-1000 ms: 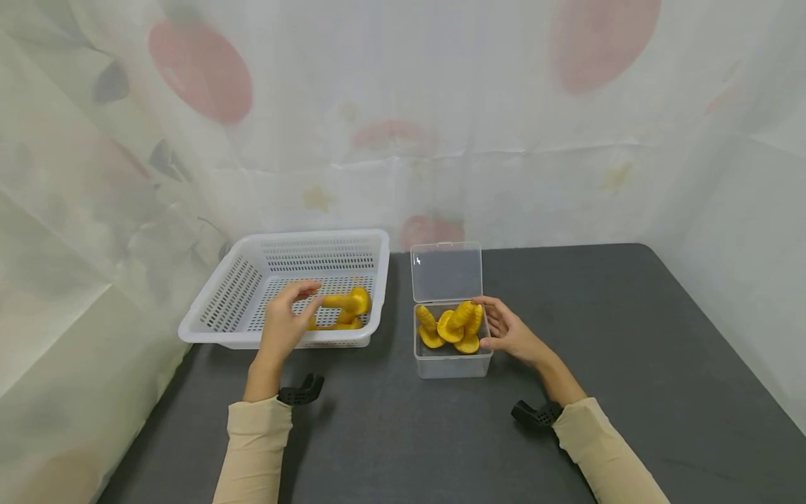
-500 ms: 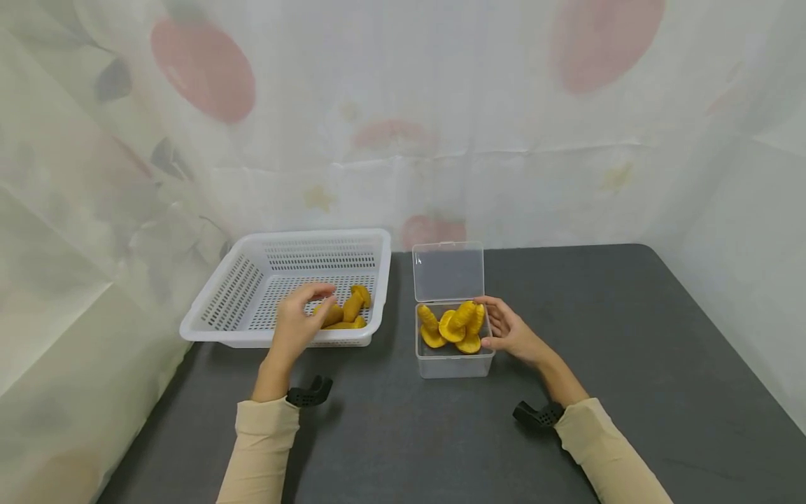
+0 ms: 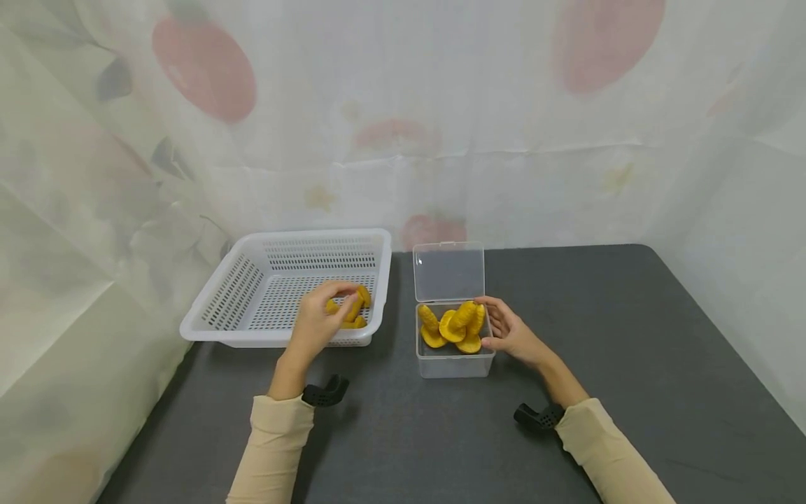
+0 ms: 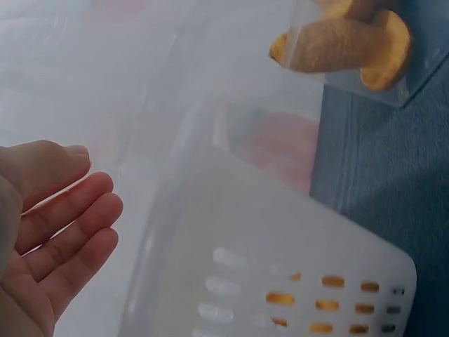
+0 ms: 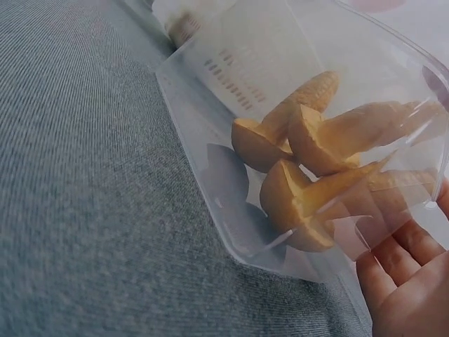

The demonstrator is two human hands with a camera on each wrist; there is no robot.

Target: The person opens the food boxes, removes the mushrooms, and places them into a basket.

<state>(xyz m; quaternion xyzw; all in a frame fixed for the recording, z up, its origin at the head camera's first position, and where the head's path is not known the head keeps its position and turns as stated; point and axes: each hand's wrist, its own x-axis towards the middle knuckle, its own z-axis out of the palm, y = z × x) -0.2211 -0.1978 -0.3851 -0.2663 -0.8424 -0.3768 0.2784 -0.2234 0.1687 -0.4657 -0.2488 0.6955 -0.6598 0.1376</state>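
Over the right end of a white perforated basket (image 3: pixel 252 338), my left hand (image 3: pixel 313 318) reaches down to several yellow mushrooms (image 3: pixel 364 295), partly covering them in the head view. The left wrist view shows that hand's fingers (image 4: pixel 74 217) nearly straight with nothing in them. My right hand (image 3: pixel 515 337) rests along the right side of a clear plastic box (image 3: pixel 455 367), thumb at the front and forefinger near the back corner. In the right wrist view its fingers (image 5: pixel 396 260) lie against the outer wall. Several yellow mushrooms (image 3: pixel 431 327) stand inside the box, stems up.
The box's hinged clear lid (image 3: pixel 448 271) stands raised at its back. Basket and box sit side by side on a dark table (image 3: pixel 403 434), with a narrow gap between them. A pale printed curtain (image 3: pixel 403 105) hangs behind the table.
My left hand has moved right across the basket. A mushroom near its fingertips one second ago now lies lower among the others. My right hand stays at the box.
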